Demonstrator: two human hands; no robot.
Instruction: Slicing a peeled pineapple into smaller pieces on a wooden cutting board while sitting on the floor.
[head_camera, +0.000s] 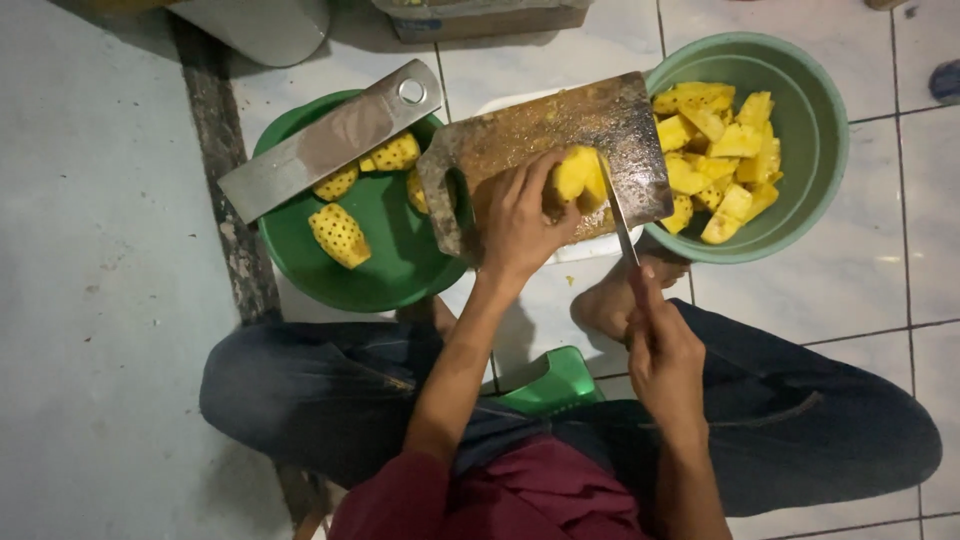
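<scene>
**A:** What are the 2 hands doing?

**B:** The left hand is spread palm down, its fingertips pressing a yellow pineapple piece against a wet wooden cutting board. The right hand is closed in a fist around the handle of a knife. The thin blade runs away from that hand, up to the pineapple piece, and meets its right edge.

**A:** Where does the fruit sit relative to the hands?

**B:** Directly under the left fingertips, and beyond the right hand at the far end of the blade. The board under it is tilted, resting across the rims of 2 bowls.

**A:** What is around the hands?

**B:** Just right of the pineapple piece and beyond the right hand is a pale green basin holding many cut pineapple chunks. Left of the left hand is a dark green bowl with peeled pineapple sections showing their dotted eyes. A broad metal cleaver lies flat across that bowl's far rim, well apart from both hands.

**A:** And nearer the person?

**B:** Both forearms reach out over crossed legs in dark trousers. A bare foot rests just left of the right hand, and a small green stool shows between the arms, all on a white tiled floor.
</scene>
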